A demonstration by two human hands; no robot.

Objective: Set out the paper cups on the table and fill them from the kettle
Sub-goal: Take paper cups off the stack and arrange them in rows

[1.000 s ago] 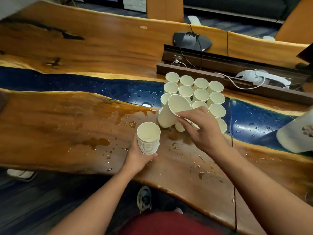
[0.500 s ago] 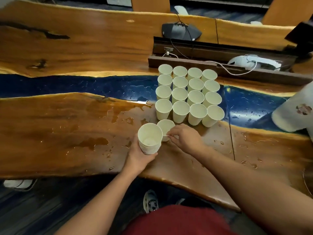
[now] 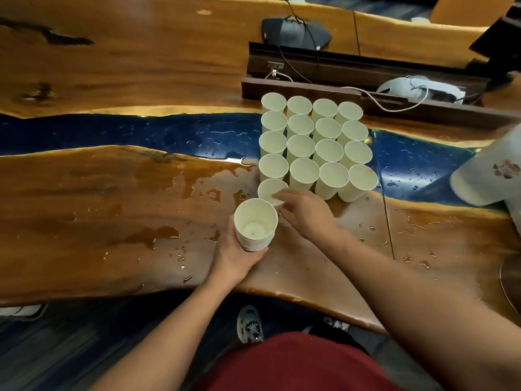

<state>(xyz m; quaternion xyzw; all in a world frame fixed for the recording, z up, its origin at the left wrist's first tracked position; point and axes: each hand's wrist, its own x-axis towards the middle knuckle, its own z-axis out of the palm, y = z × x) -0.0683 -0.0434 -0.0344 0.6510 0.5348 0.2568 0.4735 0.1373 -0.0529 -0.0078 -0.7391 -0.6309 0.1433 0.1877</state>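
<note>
Several cream paper cups (image 3: 313,145) stand upright in a tight grid on the wood and blue resin table (image 3: 112,198). One more cup (image 3: 269,189) stands at the grid's near left corner, and my right hand (image 3: 306,214) pinches its rim. My left hand (image 3: 238,253) grips a nested stack of cups (image 3: 255,225) just in front of it, its open mouth tilted toward me. A white kettle (image 3: 490,176) shows at the right edge, partly cut off.
Water puddles and drops (image 3: 158,232) lie on the wood left of and around the hands. Behind the cups runs a dark cable trough (image 3: 352,77) with white cords, a white device (image 3: 420,90) and a grey speaker unit (image 3: 294,33).
My right hand has set the single cup down at the grid's near left corner and still holds its rim. The stack in my left hand has tilted toward me.
</note>
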